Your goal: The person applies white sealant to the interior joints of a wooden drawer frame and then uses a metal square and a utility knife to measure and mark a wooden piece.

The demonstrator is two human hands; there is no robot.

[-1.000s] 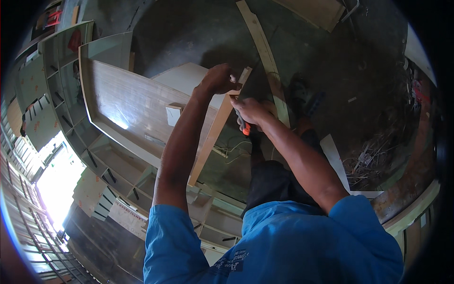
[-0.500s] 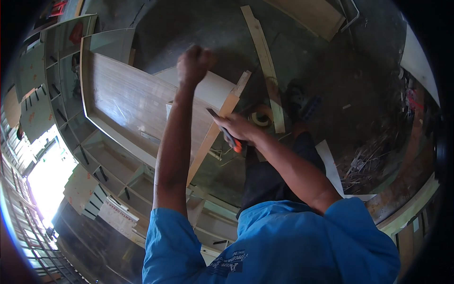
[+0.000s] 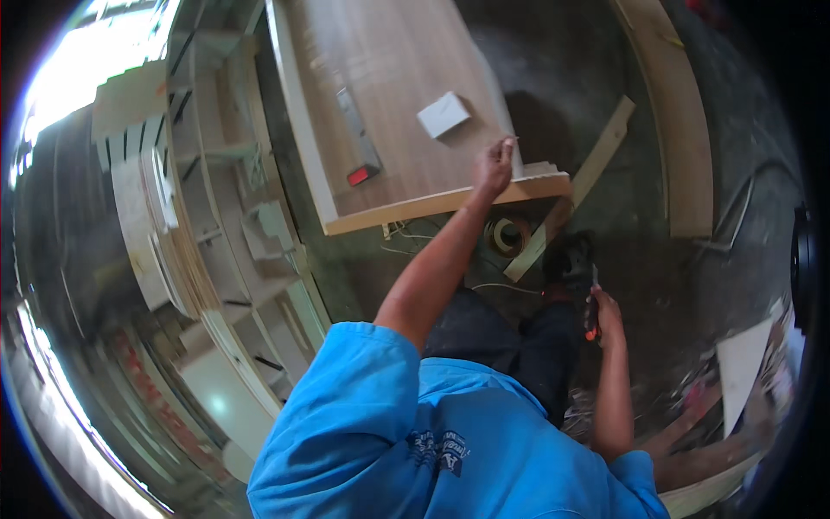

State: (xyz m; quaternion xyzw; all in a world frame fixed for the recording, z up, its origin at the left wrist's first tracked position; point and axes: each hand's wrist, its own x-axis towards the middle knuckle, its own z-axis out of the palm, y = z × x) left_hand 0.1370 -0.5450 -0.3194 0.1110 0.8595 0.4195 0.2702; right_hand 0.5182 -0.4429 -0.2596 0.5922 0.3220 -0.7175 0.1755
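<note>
My left hand [image 3: 494, 169] is at the near right corner of a wood-grain panel [image 3: 406, 52], fingers pinched together. Whatever sits between them, if anything, is too small to make out. Low on the right, away from the panel, my right hand [image 3: 609, 318] is closed around a narrow-bladed hand tool [image 3: 592, 313] with a black-and-orange handle. The blade points up and away from me. On the panel lie a small white box [image 3: 443, 116] and a long grey tool with a red end [image 3: 358, 134]. An orange-brown edge strip [image 3: 406, 208] runs along the panel's near side.
Below the panel's corner, a roll of banding [image 3: 507, 236] lies on the floor beside a narrow board [image 3: 596, 169]. A wide plank [image 3: 674, 130] stretches along the right. Shelf carcasses [image 3: 216, 156] stand at left. Scraps [image 3: 692, 389] lie at lower right.
My view has turned, so the panel now sits higher and more upright. My right hand has pulled away from the panel edge with the tool. My left hand is now at the panel's corner.
</note>
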